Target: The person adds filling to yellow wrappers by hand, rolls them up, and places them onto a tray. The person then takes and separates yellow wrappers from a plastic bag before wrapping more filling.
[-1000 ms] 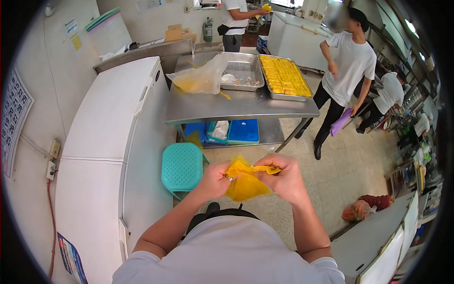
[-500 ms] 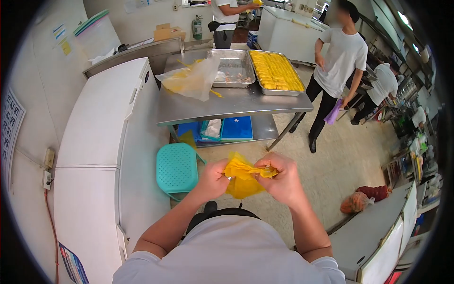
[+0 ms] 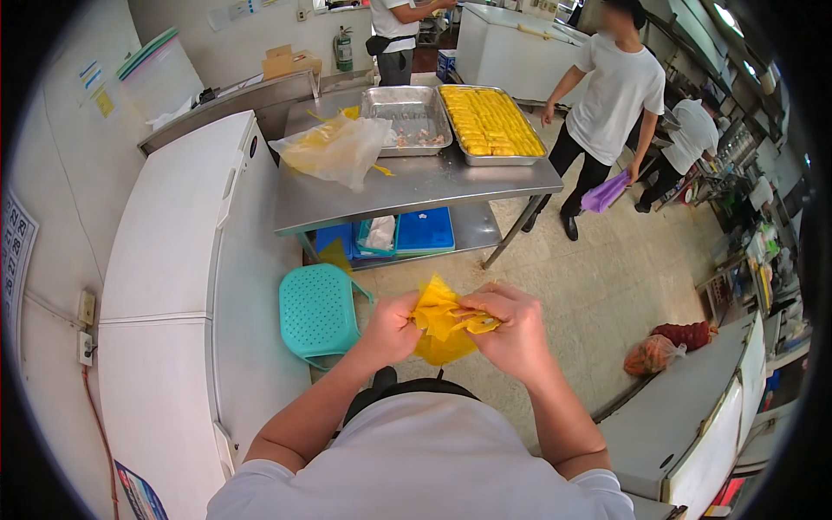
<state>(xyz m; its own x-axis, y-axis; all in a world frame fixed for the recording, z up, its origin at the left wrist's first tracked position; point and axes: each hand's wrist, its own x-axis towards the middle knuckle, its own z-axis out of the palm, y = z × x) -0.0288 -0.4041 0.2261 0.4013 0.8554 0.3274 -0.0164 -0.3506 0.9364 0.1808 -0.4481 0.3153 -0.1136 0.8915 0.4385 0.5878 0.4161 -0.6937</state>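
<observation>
Forearms [image 3: 565, 414] angled inward; left hand [image 3: 390, 331], right hand [image 3: 513, 333] level, grips clamped on yellow sheets [image 3: 440, 347].

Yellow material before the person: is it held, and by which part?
Yes: the left hand pinches the yellow material by its left side, the right hand by its bunched right end; its middle shows between them.

White shirt [image 3: 416, 459], 2 short white sleeves [image 3: 260, 478], dark cloth [image 3: 412, 388] at waist

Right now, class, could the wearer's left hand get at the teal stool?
Probably yes: nothing visible stands between the left hand and the teal stool, though that hand grips the yellow sheets.
</observation>
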